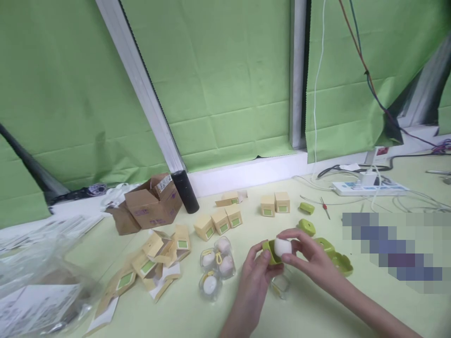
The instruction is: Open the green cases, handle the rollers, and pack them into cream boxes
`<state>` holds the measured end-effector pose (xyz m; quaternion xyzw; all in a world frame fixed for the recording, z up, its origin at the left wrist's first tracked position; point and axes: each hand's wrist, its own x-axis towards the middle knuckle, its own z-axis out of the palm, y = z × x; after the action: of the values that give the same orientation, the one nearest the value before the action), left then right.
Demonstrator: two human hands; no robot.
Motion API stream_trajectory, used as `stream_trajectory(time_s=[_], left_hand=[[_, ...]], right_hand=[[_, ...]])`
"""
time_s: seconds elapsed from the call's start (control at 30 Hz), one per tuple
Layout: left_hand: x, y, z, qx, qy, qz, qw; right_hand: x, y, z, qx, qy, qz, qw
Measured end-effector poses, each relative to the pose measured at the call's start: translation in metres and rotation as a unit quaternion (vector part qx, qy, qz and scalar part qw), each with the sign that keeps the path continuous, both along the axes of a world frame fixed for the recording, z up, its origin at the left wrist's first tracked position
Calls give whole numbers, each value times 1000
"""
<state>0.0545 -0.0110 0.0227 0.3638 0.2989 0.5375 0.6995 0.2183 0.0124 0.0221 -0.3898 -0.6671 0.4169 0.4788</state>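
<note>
My left hand (256, 270) is closed around a small olive-green cup-shaped case (270, 252), its opening tilted toward the right. In my right hand (306, 253) a white egg-shaped piece (283, 247) is pinched at the mouth of that case; whether it is partly inside I cannot tell. Just below my hands lies a clear plastic shell (281, 285). To their left, several clear cases with white egg-shaped pieces (210, 284) and yellow loops stand together. Beside my right forearm are green cases (338, 263), with a green piece (307, 227) behind them.
Small yellow boxes (221, 221) stand further back, and opened boxes (148, 263) are heaped left. A brown carton (151, 202), a black cylinder (185, 191) and a plastic bag (45, 291) occupy the left side. A power strip (369, 188) and a red-handled tool (324, 207) lie right.
</note>
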Motion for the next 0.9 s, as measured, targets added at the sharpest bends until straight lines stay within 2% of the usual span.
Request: stream_trajectory(time_s=[0.1, 0.27, 0.47, 0.57, 0.73, 0.83, 0.9], left_hand=[[3, -2, -2, -8, -5, -6, 1000], [5, -3, -4, -19, -5, -5, 1000], [6, -4, -1, 6, 21, -29, 999], [6, -3, 2, 4, 7, -72, 997], [8, -2, -6, -79, -34, -141, 986], [12, -3, -13, -94, -32, -163, 982], [14, -4, -16, -87, -23, -162, 983]], right_hand=[[-3, -1, -5, 59, -38, -9, 998], [-5, -3, -6, 74, -95, -46, 992], [-7, -10, -9, 95, -98, -72, 988], [-1, -14, -6, 127, -127, -28, 983], [10, -15, 3, 206, -206, 42, 956], [7, -16, 8, 208, -195, 103, 953], [5, -16, 9, 195, -176, 108, 959]])
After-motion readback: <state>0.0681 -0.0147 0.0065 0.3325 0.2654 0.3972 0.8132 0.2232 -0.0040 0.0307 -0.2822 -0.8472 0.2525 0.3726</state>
